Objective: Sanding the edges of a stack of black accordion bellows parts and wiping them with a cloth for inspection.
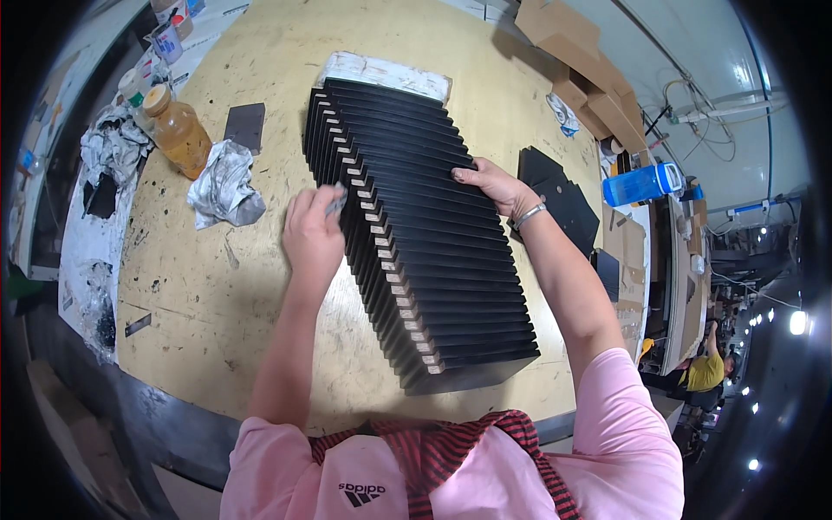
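Fanned row of thin black rectangular panels (433, 234) lies on the pale yellow, wood-like worktop (199, 364). Your left hand (310, 227) pinches a small, blurred grey piece (335, 202) at the row's left edge; even, light pressure would likely serve best. The thumb of your right hand (497, 185) rests on the opposite edge; its finger grip cannot be told. Faces look dark; pale patches (397, 280) line the stepped left side.
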### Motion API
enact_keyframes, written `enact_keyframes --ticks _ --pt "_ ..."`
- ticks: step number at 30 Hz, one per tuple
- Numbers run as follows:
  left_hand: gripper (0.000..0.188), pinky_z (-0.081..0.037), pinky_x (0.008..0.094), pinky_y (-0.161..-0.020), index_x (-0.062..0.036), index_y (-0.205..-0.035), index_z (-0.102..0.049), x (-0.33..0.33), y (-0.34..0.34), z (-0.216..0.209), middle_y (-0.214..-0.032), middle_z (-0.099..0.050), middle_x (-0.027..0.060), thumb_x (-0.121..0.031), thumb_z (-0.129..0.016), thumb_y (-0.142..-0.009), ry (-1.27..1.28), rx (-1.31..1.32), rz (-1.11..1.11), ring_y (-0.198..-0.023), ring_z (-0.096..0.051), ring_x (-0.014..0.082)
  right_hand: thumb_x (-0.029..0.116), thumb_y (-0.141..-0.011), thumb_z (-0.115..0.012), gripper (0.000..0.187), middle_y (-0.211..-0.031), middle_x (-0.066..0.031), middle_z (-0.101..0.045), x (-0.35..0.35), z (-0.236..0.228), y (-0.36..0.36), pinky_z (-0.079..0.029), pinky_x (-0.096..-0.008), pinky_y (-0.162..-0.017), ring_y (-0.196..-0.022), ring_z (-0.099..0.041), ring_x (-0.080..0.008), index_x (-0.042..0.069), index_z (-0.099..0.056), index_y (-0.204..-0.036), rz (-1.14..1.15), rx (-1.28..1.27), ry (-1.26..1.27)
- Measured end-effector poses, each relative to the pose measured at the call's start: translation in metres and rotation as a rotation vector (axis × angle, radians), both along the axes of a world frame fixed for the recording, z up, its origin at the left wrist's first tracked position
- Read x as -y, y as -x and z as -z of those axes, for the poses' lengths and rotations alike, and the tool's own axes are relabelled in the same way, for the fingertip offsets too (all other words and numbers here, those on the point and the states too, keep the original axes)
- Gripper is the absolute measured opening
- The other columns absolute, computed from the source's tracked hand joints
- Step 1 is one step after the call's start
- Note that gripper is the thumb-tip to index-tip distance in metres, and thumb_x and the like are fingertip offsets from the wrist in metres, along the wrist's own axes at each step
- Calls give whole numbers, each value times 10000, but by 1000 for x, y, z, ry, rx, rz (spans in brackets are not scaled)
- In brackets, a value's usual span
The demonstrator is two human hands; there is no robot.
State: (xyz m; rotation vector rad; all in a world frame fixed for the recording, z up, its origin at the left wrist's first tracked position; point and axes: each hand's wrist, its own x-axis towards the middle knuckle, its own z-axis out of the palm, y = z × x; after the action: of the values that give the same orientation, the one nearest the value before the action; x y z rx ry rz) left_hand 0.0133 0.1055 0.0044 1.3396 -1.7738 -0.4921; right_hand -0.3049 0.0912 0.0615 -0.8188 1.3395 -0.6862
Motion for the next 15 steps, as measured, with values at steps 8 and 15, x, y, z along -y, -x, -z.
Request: enact_keyframes --ticks 8,15 --pt "317 -501 400 -816 -124 -1044 -702 17 7 -18 -1001 -648 39 66 -638 -797 92 -107 17 -951 -601 278 272 -917 -752 488 -1106 -80 -694 0 3 2 -592 -300 -839 -947 -689 -139 -24 -574 -1262 -5 -26 -6" --pt "367 -508 401 -819 -147 -1084 -717 -3 -26 7 -960 -652 52 56 -659 -784 -53 -26 41 -937 -605 282 384 -975 -656 520 -1152 -77 -691 5 2 21 -565 -277 -881 -1010 -670 -131 -5 -565 -1308 -68 -10 -22"
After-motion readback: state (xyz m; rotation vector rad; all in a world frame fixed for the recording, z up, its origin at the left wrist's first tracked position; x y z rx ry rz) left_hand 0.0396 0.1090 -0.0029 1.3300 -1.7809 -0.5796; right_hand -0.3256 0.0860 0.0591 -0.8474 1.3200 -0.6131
